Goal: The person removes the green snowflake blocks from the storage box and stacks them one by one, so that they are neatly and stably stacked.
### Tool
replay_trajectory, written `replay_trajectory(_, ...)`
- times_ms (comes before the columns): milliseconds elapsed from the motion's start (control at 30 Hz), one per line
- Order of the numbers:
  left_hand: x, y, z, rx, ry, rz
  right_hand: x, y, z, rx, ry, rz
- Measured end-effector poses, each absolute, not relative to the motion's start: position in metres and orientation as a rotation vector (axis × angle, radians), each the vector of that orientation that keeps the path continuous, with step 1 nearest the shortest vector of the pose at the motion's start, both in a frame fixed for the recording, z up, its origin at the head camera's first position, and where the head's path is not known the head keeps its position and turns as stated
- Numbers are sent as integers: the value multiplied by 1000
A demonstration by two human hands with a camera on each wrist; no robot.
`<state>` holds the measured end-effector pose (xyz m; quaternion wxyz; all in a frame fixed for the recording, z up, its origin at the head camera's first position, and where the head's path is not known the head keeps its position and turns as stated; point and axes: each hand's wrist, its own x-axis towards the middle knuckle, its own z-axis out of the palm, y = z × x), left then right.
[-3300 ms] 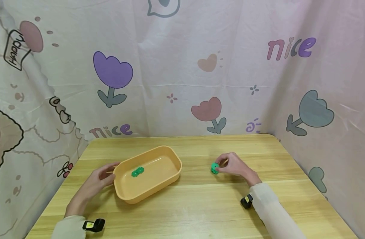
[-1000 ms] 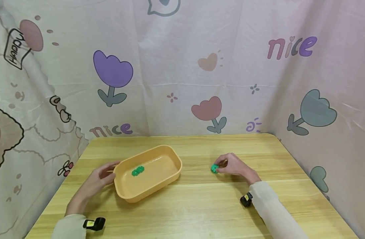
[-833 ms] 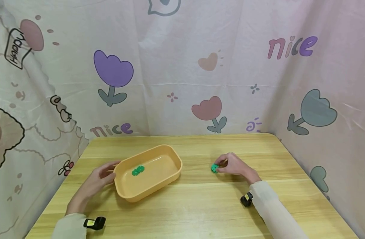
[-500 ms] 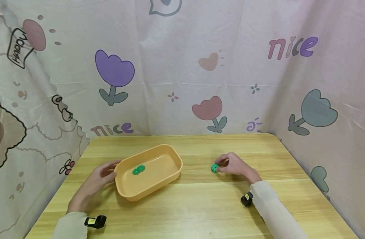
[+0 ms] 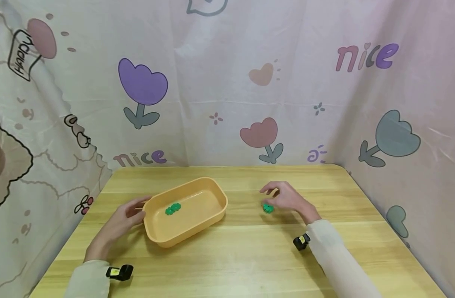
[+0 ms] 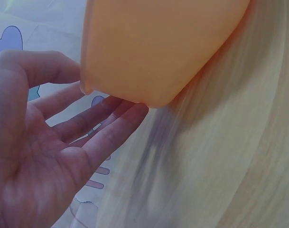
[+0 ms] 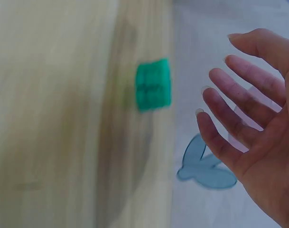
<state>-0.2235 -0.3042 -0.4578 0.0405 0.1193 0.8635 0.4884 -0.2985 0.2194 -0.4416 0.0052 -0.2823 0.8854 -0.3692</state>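
Note:
A yellow rectangular tray (image 5: 186, 215) stands at a slant on the left half of the table. My left hand (image 5: 119, 223) rests its fingertips against the tray's short end; in the left wrist view the mostly straight fingers (image 6: 113, 130) meet the outer wall, palm away from it. Inside the tray lie two small green notched discs (image 5: 173, 208), side by side. Another green notched piece (image 5: 268, 208), like a short stack of discs edge-on in the right wrist view, sits on the table. My right hand (image 7: 253, 114) is spread apart from it, holding nothing.
The light wooden table (image 5: 246, 256) runs back to a printed cloth (image 5: 216, 87), which also rises along both sides. Black wrist cameras (image 5: 120, 272) are strapped over the pale sleeves.
My right hand has let go of the green piece and lifted slightly up and left, its fingers parting. The piece stays on the table; my left hand keeps its place at the tray.

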Motion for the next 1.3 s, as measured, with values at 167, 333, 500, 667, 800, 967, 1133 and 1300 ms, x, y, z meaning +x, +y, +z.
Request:
replay_trajectory(167, -224, -304, -456, 360, 2648, 1491, -300, 196, -430, -962, 2748, -1166)
replay_trajectory(333, -223, -305, -454, 346, 2656, 1482, -302, 172, -425, -1019, 2696, -1164)
replay_trajectory(500, -222, -306, -454, 340, 2663, 1479, -305, 149, -421, -1080, 2663, -1174)
replay_trajectory(667, -224, -308, -456, 365, 2663, 1494, -308, 125, -419, -1139, 2605, -1231)
replay_trajectory(800, -224, -307, -459, 402, 2639, 1525, -309, 108, -421, -1164, 2528, -1299)
replay_trajectory(967, -223, -305, -460, 376, 2639, 1514, -310, 89, -421, -1192, 2479, -1321)
replay_trajectory(1133, -224, -305, -459, 368, 2657, 1501, -315, 71, -423, -1222, 2458, -1310)
replay_trajectory(1300, -224, -305, -459, 385, 2662, 1498, -319, 53, -429, -1199, 2446, -1274)
